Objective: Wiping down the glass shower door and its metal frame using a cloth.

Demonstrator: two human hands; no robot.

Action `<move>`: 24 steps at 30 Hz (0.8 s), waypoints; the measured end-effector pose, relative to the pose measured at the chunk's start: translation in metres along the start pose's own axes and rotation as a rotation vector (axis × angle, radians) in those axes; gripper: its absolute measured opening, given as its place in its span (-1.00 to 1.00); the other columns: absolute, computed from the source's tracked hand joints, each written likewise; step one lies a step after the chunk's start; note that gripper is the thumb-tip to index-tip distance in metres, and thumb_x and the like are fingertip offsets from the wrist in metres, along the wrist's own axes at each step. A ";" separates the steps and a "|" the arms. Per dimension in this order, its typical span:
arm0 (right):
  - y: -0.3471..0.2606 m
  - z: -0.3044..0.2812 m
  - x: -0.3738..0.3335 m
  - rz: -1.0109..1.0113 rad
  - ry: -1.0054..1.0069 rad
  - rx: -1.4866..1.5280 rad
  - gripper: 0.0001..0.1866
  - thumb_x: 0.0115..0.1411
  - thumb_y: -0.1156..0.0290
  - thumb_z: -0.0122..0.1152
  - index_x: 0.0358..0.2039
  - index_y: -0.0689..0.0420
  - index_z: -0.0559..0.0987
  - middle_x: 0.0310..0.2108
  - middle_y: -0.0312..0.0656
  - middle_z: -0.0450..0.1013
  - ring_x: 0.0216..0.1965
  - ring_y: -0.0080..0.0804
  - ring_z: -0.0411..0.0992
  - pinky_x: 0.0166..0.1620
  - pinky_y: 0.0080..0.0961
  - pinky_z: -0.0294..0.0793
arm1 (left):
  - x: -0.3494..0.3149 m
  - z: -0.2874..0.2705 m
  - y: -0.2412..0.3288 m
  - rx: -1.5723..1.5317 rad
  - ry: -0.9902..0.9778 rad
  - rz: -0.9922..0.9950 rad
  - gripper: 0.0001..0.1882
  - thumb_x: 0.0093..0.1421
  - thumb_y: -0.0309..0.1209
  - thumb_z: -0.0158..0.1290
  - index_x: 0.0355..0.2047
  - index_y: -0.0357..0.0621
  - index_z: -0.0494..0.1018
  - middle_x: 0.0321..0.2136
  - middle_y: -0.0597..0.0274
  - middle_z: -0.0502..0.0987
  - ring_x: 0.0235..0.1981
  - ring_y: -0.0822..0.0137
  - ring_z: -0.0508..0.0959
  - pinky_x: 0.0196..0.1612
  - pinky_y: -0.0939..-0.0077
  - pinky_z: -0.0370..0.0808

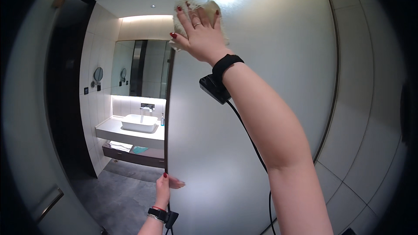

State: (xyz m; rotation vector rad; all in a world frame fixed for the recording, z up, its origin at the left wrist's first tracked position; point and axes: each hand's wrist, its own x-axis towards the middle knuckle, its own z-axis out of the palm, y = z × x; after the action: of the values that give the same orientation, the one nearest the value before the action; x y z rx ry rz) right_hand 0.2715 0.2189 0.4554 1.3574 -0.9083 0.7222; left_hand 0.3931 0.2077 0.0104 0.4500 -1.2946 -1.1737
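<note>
High on a frosted glass panel [261, 117], my right hand [202, 37] holds a pale, fuzzy cloth [179, 16] flat against the surface. Its fingers are spread over the cloth, near the panel's upper left edge. Lower down, my left hand [162, 191] grips that panel's left edge. The left thumb shows on the near side, and the other fingers appear blurred through the glass. Each wrist wears a black strap with a small black device and a cable.
Beyond the panel's left edge, a white basin [139, 123] stands on a counter [130, 136] below a mirror [150, 69]. Folded towels [120, 146] lie on the shelf underneath. Another door with a metal handle [50, 204] is at left. A tiled wall [355, 104] rises at right.
</note>
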 end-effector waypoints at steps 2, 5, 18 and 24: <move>0.009 -0.007 -0.009 -0.062 -0.084 -0.042 -0.32 0.26 -0.18 -0.39 0.34 -0.27 -0.10 0.35 -0.23 -0.07 0.36 -0.18 -0.15 0.26 0.25 -0.49 | -0.001 0.000 0.003 0.011 0.004 0.006 -0.36 0.26 0.16 -0.24 -0.50 -0.26 0.39 -0.57 0.04 0.56 -0.49 0.20 0.62 -0.36 0.44 0.55; 0.039 -0.022 -0.026 -0.093 -0.091 -0.101 -0.32 0.23 -0.27 -0.41 0.33 -0.41 -0.14 0.37 -0.28 -0.17 0.36 -0.12 -0.18 0.28 0.21 -0.46 | -0.001 -0.003 -0.001 0.002 0.071 0.008 -0.35 0.25 0.17 -0.22 -0.50 -0.26 0.38 -0.60 0.04 0.55 -0.54 0.18 0.61 -0.42 0.44 0.55; 0.299 -0.071 -0.150 0.063 0.063 -0.179 -0.38 0.28 -0.08 -0.27 0.32 -0.25 -0.04 0.25 -0.06 0.12 0.29 -0.09 0.03 0.31 0.00 -0.34 | 0.001 -0.002 -0.009 0.067 0.292 0.062 -0.38 0.24 0.18 -0.22 -0.52 -0.20 0.32 -0.70 0.13 0.46 -0.69 0.24 0.53 -0.61 0.45 0.48; 0.399 -0.102 -0.233 0.333 0.033 -0.029 -0.40 0.30 0.05 -0.16 0.31 -0.12 0.03 0.24 -0.03 0.11 0.29 -0.07 0.01 0.30 -0.04 -0.20 | 0.001 0.004 -0.008 0.154 0.301 0.087 -0.37 0.20 0.25 -0.23 -0.54 -0.12 0.27 -0.73 0.20 0.41 -0.71 0.29 0.50 -0.63 0.46 0.46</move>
State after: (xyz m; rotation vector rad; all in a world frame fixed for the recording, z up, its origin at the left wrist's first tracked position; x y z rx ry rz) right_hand -0.1745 0.3773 0.4507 1.1774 -1.1283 0.9775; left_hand 0.3862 0.2048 0.0054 0.6500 -1.1338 -0.8980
